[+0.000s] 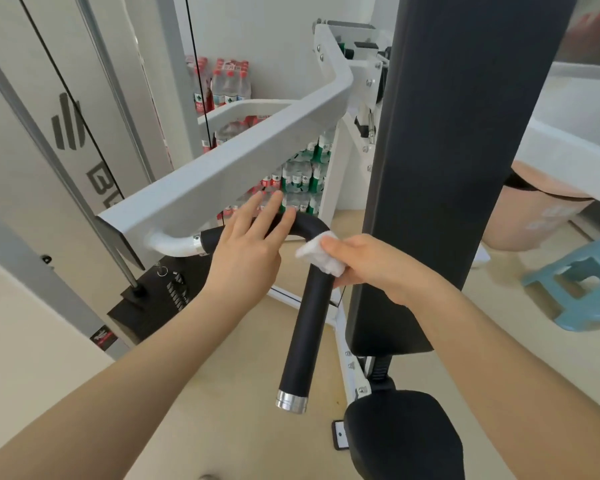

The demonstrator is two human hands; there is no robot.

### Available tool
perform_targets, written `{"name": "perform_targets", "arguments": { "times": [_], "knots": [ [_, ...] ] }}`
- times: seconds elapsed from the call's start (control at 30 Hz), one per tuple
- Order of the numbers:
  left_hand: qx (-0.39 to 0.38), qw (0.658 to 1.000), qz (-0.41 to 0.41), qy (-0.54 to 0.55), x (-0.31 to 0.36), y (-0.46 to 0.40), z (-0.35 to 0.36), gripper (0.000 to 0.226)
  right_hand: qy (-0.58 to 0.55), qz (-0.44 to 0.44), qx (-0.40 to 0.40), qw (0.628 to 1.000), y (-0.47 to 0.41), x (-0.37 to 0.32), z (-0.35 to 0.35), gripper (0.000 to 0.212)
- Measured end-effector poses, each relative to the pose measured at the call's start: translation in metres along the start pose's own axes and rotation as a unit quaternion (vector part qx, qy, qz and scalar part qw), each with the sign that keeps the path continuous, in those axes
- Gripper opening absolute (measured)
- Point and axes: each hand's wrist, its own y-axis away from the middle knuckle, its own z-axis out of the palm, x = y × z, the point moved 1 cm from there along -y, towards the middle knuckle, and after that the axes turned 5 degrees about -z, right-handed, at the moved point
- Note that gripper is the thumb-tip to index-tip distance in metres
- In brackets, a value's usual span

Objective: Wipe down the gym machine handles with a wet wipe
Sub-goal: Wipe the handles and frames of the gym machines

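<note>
Two hands work at the bent black handle (307, 327) of a white gym machine arm (222, 161). Right hand (371, 268) grips a crumpled white wet wipe (321, 256) wrapped against the handle just below its bend. Left hand (248, 251) has its fingers straight and spread, resting over the handle's horizontal section. Beside them stands the black back pad (444, 168), with stacked water bottles (298, 178) behind and a blue plastic stool (582, 282) at right.

Bright, even daylight, soft shadows; wide-angle bending at edges, slight blur top right.
</note>
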Motion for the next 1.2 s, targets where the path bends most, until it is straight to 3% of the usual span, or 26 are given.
{"name": "perform_targets", "arguments": {
  "times": [0.13,0.3,0.37,0.47,0.6,0.77,0.87,1.07,1.2],
  "knots": [
    [0.000,1.000,-0.022,-0.018,0.003,0.001,0.000,0.055,0.103,-0.040,0.041,0.993,0.006,0.004,0.006,0.048],
    [-0.020,0.999,-0.025,-0.021,0.003,0.007,0.002,0.069,-0.073,0.049,-0.141,0.986,0.037,0.031,0.017,0.039],
    [-0.013,0.999,-0.030,-0.011,0.005,0.008,-0.004,0.065,-0.119,0.039,-0.094,0.988,0.028,0.031,0.018,0.039],
    [-0.005,0.996,-0.036,0.083,0.017,0.015,-0.014,0.037,-0.217,0.011,-0.027,0.976,0.009,0.021,0.018,0.037],
    [-0.083,0.965,0.006,0.250,0.026,0.025,-0.022,0.032,-0.368,0.003,0.007,0.930,0.017,0.028,0.036,0.034],
    [-0.115,0.930,-0.096,0.337,0.030,0.036,-0.026,0.030,-0.276,0.003,0.020,0.961,0.026,0.039,0.043,0.039],
    [-0.160,0.920,-0.067,0.351,0.032,0.038,-0.032,0.037,-0.279,-0.013,0.067,0.958,0.018,0.032,0.038,0.039],
    [-0.285,0.884,-0.098,0.357,0.025,0.042,-0.039,0.056,-0.352,0.017,-0.030,0.935,0.056,0.053,0.078,0.041],
    [-0.258,0.873,-0.119,0.396,0.029,0.057,-0.043,0.057,-0.354,0.008,0.102,0.929,0.046,0.042,0.073,0.042]
  ]
}}
